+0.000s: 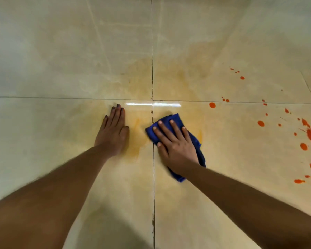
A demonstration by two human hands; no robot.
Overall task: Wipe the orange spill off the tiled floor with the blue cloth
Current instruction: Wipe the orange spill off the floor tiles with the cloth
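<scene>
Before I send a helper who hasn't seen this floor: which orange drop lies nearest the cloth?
Start where the grout lines cross, then follow the horizontal line right, past the blue cloth under the right hand. Just below that line sits one round orange drop, bigger than the specks above it.

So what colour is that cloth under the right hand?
The cloth is deep blue, plain with no pattern, seen in the head view.

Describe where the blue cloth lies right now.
The blue cloth lies flat on the floor under the right hand, just right of the vertical tile joint, near the picture's centre.
</scene>
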